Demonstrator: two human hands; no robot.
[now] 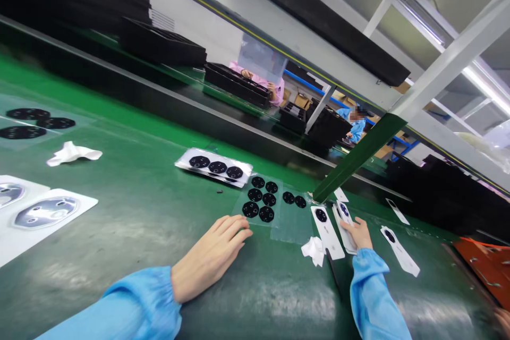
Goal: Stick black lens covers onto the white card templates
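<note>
My left hand (217,255) rests over the green table with its fingers stretched out, holding nothing. Just beyond its fingertips, several round black discs with small holes (258,195) lie on a clear film sheet (292,227). My right hand (359,235) has its thumb and fingers on the edge of a white phone back panel (346,223) with a dark round lens area, on top of other white panels. Left of it lies another white panel (330,236) with a black disc at its top end. A thin black tool (333,272) and a crumpled white cloth (314,251) are beside that panel.
A stack of white cards with three discs (217,166) stands near the table's far side. White sheets with silvery round parts (45,211) and another cloth (74,154) lie left. A green post (358,159) rises behind my right hand. Co-workers sit beyond.
</note>
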